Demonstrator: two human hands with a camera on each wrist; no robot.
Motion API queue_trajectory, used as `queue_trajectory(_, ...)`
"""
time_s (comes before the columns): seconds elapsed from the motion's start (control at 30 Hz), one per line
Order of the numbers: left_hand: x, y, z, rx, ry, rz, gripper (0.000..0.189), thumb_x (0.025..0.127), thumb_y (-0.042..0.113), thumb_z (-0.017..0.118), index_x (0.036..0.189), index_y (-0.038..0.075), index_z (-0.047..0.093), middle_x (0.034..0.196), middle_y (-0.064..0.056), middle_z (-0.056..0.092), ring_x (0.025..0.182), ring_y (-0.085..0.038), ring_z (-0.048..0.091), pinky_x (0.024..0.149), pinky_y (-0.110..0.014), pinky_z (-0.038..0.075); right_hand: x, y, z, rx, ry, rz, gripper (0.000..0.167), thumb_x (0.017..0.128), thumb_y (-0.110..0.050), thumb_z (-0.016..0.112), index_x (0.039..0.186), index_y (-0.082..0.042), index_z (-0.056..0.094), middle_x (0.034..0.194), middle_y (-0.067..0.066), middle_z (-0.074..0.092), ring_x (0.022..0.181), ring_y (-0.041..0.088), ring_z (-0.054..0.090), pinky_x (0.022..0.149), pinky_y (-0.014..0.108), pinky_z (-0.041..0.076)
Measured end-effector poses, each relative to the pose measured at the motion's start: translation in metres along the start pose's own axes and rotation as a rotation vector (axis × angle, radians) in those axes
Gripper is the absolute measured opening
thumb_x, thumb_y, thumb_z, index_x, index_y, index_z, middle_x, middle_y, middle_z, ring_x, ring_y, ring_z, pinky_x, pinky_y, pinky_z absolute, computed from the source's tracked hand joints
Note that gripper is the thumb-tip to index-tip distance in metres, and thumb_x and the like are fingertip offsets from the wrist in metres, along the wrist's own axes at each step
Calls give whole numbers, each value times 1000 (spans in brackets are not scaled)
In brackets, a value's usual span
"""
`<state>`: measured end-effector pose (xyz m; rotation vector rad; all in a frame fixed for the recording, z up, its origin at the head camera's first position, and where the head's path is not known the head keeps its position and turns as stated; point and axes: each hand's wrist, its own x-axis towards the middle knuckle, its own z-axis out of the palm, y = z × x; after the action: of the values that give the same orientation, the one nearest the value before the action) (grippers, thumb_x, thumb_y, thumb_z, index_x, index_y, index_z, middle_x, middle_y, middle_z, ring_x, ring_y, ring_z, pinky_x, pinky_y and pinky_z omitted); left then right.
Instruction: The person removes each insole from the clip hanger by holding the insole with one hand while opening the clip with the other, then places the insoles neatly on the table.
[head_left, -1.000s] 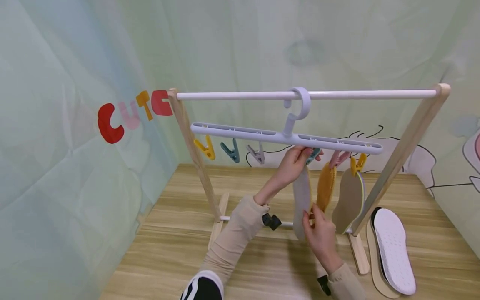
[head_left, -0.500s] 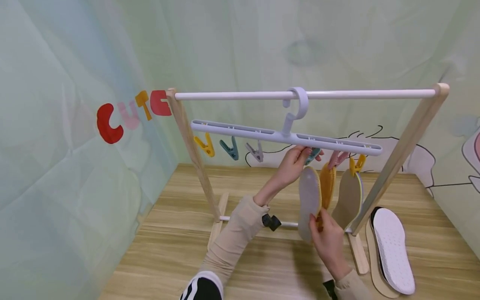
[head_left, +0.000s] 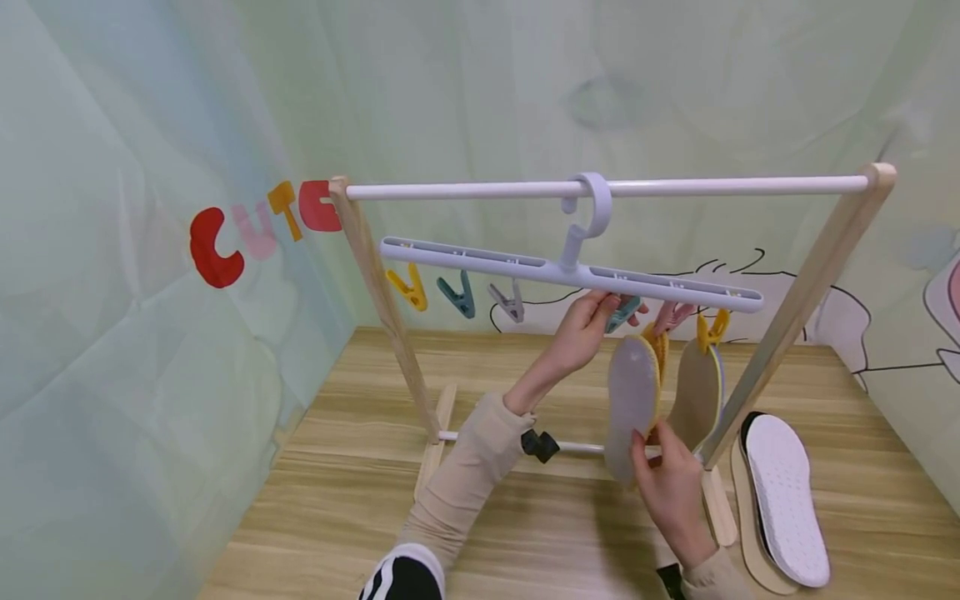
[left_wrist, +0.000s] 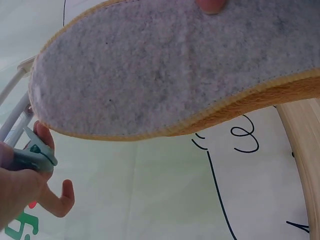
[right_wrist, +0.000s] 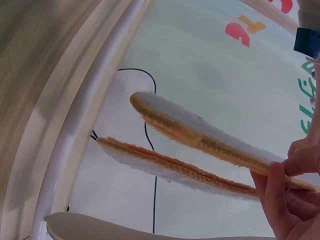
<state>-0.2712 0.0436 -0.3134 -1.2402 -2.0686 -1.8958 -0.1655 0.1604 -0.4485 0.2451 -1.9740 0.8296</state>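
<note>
My right hand [head_left: 675, 487] pinches the lower side edge of a grey insole [head_left: 630, 392] with a fuzzy orange lining. Its rounded top sits just under a teal clip [head_left: 623, 313], which my left hand [head_left: 579, 333] pinches by its handles below the hanger bar. From the left wrist, the grey felt face of the insole [left_wrist: 125, 75] fills the upper view, with the teal clip [left_wrist: 35, 156] near its rounded end. Behind it, a matching orange insole [head_left: 662, 346] hangs from a pink clip [head_left: 672, 317]; in the right wrist view both show edge-on.
A lilac hanger [head_left: 562, 271] hooks over the white rod [head_left: 465, 191] of a wooden stand. At its right end a yellow clip [head_left: 713, 329] holds a beige insole [head_left: 693, 400]. Unused clips hang on the left half. More insoles [head_left: 787, 500] lie stacked on the table at right.
My right hand has moved right, shifting the grey insole the same way and turning its grey face more toward the head camera. My left hand stays at the teal clip.
</note>
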Motion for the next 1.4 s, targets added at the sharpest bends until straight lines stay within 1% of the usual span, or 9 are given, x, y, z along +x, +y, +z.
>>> queue_trajectory(0.07,-1,1,0,-10,1,-9,29,96,5,28,111,-12,47,101,-32,57,86,-37,57,77,-16,46,1,0,-2,7,15,-3,20,63,13,66,76,3,56,58,10,58,46,19,55,39,13,42)
queue_trajectory(0.3,-8,30,-1,-30,-11,-52,29,96,2,25,115,-12,42,104,-35,54,93,-41,53,76,-14,44,3,-2,-15,2,30,1,24,61,11,68,83,4,59,62,12,61,40,14,52,40,14,42)
queue_trajectory(0.6,-9,29,0,-2,6,-39,28,96,3,25,113,-11,42,100,-34,55,86,-39,53,72,-12,42,7,4,-31,27,14,49,21,66,10,65,86,5,58,64,14,61,46,-3,48,42,11,40)
queue_trajectory(0.87,-10,27,1,-6,22,-24,27,96,2,25,110,-14,41,96,-36,56,82,-42,53,71,-12,43,13,12,-43,19,107,31,20,66,8,65,86,7,61,64,16,61,53,-9,48,44,9,39)
queue_trajectory(0.93,-11,25,0,-10,22,-22,26,96,2,25,110,-13,41,95,-36,56,82,-42,53,72,-15,44,14,13,-46,25,115,44,20,67,8,65,87,7,61,65,17,61,59,-16,46,45,7,39)
queue_trajectory(1.03,-11,20,0,-18,20,-8,27,96,3,26,113,-11,41,95,-35,56,81,-42,52,77,-28,49,15,15,-48,33,122,62,19,68,8,65,87,8,61,66,18,61,67,-22,43,46,5,39)
queue_trajectory(1.17,-10,6,0,-30,13,14,28,95,4,29,118,-9,40,96,-33,56,82,-39,54,78,-43,48,17,16,-50,40,132,74,16,70,6,63,86,9,59,67,18,60,71,-23,44,48,4,39)
queue_trajectory(1.27,-11,-1,0,-55,8,9,30,94,4,31,119,-11,39,99,-33,55,87,-39,54,78,-46,47,18,15,-53,46,141,75,15,71,6,63,84,10,58,67,18,59,72,-22,44,48,3,38)
queue_trajectory(1.4,-17,6,-1,-53,5,-33,30,95,3,31,119,-13,38,101,-35,54,87,-42,53,81,-49,46,20,16,-58,40,159,72,15,71,7,62,83,12,57,68,18,58,72,-21,44,51,1,37)
